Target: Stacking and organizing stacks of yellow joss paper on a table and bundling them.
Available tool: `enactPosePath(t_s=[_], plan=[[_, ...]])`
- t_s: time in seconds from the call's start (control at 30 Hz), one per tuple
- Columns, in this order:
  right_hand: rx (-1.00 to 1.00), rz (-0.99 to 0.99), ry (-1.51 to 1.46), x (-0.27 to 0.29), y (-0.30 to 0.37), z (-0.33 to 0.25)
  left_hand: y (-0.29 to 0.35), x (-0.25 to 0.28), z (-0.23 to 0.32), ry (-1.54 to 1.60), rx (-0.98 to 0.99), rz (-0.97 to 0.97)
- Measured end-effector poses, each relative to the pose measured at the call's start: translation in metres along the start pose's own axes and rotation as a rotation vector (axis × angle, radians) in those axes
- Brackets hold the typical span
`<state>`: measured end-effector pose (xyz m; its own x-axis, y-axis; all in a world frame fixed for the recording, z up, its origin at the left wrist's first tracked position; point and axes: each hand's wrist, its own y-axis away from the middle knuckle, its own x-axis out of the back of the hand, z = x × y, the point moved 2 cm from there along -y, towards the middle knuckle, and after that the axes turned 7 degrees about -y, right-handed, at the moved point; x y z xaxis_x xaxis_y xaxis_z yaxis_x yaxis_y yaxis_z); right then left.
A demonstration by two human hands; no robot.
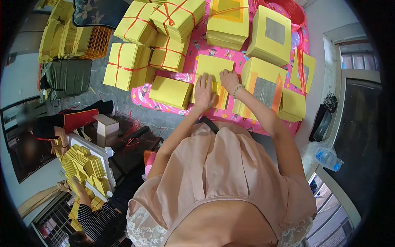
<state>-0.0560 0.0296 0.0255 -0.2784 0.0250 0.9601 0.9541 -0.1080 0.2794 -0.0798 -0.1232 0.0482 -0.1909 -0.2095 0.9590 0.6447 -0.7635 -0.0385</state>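
A yellow paper sheet (214,63) lies before me on the pink patterned tablecloth (197,44), partly covered by my hands. My left hand (204,91) rests on its left part, fingers stretched out and flat. At the sheet's right side, my right hand (230,81) has bent fingers drawn together on the paper; a beaded bracelet circles that wrist. Under my palms shows a yellow and orange lower part, its layers unclear. Close by on the left is a low yellow paper stack (170,91). On the right stands a taller stack with a silver square (265,92) on top.
Bundles tied with red string (128,66) crowd the table's left side. More yellow stacks (269,31) stand at the back, near a red basin (293,14). At lower left, other people handle yellow packets (88,166) on a white table. A plastic bottle (329,159) lies at right.
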Motion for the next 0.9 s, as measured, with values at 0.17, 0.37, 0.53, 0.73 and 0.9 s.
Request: enactPosePath(t_s=[0.17, 0.37, 0.53, 0.73, 0.9], plan=[[0.093, -0.045, 0.071, -0.003, -0.002, -0.005, 0.001, -0.025, 0.001, 0.429, 0.301, -0.025], [0.135, -0.055, 0.121, 0.007, 0.004, -0.002, -0.037, -0.048, -0.004, 1.237, 0.949, -0.01], [0.113, -0.011, -0.101, 0.034, 0.016, 0.002, -0.035, -0.044, -0.007, 1.182, 0.819, 0.123], [-0.059, 0.293, -0.556, 0.086, 0.033, 0.034, 0.001, 0.025, 0.005, 1.222, 0.635, 0.15], [0.08, 0.071, -1.22, 0.078, 0.023, 0.013, 0.052, 0.065, -0.008, 1.426, 0.802, 0.188]])
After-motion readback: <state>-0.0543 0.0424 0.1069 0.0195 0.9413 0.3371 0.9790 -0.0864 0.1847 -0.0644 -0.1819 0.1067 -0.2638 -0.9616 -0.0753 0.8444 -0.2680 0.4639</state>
